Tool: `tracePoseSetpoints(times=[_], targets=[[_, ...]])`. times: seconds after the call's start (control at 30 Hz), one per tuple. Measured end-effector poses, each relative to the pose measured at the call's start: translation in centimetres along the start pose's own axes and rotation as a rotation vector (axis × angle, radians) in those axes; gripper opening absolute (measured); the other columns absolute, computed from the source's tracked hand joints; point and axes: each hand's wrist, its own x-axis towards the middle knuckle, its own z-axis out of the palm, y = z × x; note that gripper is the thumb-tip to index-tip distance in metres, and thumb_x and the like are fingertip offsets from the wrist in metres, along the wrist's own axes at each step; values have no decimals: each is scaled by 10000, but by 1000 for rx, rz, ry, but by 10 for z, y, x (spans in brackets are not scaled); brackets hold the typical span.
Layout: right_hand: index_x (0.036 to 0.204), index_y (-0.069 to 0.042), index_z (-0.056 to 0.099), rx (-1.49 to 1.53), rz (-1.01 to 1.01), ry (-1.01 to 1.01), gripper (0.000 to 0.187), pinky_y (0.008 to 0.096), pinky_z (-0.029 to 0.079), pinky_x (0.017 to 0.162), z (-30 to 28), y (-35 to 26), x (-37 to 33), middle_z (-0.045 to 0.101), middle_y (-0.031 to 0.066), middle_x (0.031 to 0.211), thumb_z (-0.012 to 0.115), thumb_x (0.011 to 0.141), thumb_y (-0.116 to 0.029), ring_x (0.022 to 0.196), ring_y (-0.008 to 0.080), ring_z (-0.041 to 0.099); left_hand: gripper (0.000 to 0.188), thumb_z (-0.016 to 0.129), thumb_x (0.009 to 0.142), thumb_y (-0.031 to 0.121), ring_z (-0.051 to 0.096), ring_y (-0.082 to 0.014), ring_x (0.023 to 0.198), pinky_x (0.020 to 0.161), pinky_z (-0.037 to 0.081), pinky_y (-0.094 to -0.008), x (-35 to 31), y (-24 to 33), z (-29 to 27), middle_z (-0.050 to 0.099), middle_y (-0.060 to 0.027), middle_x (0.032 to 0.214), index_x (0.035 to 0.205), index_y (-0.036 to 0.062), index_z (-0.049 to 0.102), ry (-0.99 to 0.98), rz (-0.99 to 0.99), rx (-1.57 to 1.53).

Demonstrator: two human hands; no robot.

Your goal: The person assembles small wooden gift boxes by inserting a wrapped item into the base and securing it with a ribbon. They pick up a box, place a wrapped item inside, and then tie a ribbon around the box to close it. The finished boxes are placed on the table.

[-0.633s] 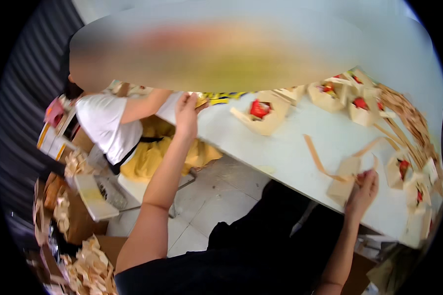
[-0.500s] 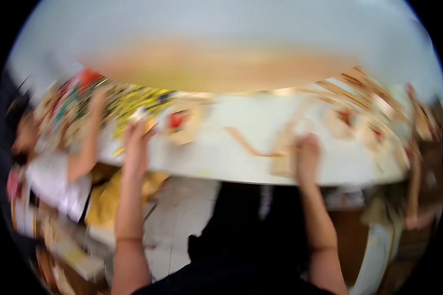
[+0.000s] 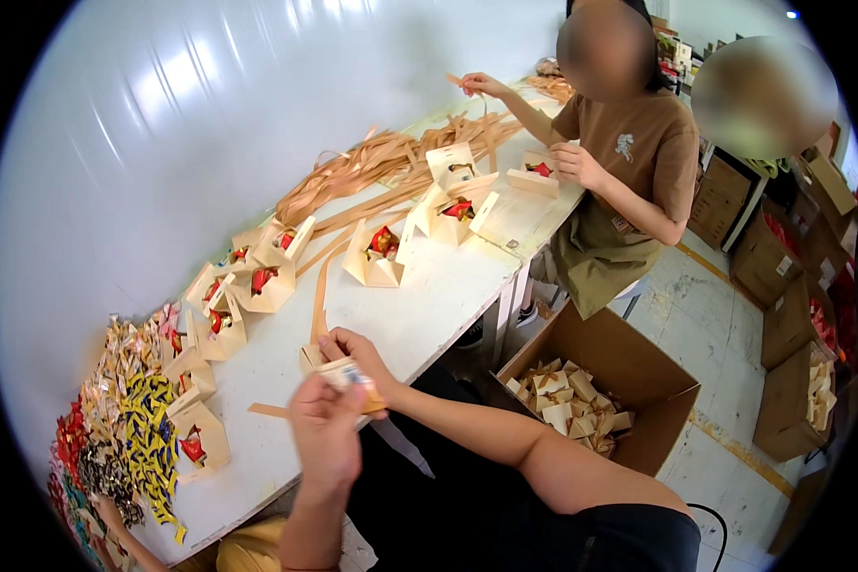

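Observation:
My left hand (image 3: 324, 439) is closed, pinching a small white-and-orange wrapped packet (image 3: 346, 375) in front of my other hand. My right hand (image 3: 360, 355) curls over a cream paper box (image 3: 309, 358), mostly hidden behind the fingers. A tan ribbon (image 3: 320, 296) runs up from this box across the white table, and a short ribbon end (image 3: 269, 410) shows to its left. Beyond my hands stands an open cream box (image 3: 379, 275) with red and gold wrapped pieces inside.
Several open filled boxes (image 3: 263, 292) line the white table (image 3: 419, 329). Tan ribbons (image 3: 353, 172) lie heaped at the back, wrapped sweets (image 3: 148, 429) at the left. A co-worker (image 3: 629, 143) handles ribbon at the right. A carton (image 3: 639, 419) of cream boxes stands on the floor.
My view has swung to the right, bringing the co-worker and carton into sight. My hands, wide apart before, are now close together, the packet in the left beside the box in the right.

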Motion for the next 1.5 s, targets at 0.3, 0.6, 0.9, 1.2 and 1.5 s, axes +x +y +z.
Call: tracePoseSetpoints(times=[0.3, 0.6, 0.9, 1.2, 1.5], targets=[[937, -21, 643, -169, -110, 17, 346, 249, 457, 711, 11, -22, -5, 608, -26, 813, 620, 1139, -301, 768, 62, 515, 153, 739, 1052, 103, 771, -174, 840, 689, 613, -284, 29, -89, 117, 785, -113, 1055, 1155, -4, 701, -213, -249, -137], [928, -16, 651, 11, -94, 72, 365, 280, 477, 739, 1, -7, 5, 633, -13, 842, 603, 1147, -303, 797, 76, 557, 93, 722, 914, 35, 569, -185, 666, 609, 453, -334, -157, -98, -52, 597, -96, 804, 924, 9, 634, 309, 189, 800], [1427, 47, 599, -856, -241, 292, 436, 440, 473, 1143, -5, -44, -35, 641, 272, 1421, 654, 1089, -223, 1354, 358, 605, 520, 803, 963, 236, 673, -471, 1207, 1011, 553, -482, -319, -111, -164, 689, -274, 1327, 1391, -21, 657, 559, -401, 1584], [1331, -48, 715, -932, -638, -264, 392, 487, 426, 1196, -11, -66, -12, 722, 183, 1315, 733, 939, -57, 1343, 408, 602, 323, 735, 994, 59, 686, -367, 1175, 1046, 535, -399, -70, -43, -94, 689, -192, 1340, 1302, -33, 712, 570, 490, 1152], [1011, -6, 737, -767, -234, -133, 96, 420, 573, 804, -5, -61, -27, 734, 143, 921, 751, 992, -99, 818, 295, 713, 123, 762, 1026, 127, 643, -177, 947, 840, 500, -300, -33, -71, -104, 684, -64, 1066, 1027, 4, 769, 306, 118, 618]])
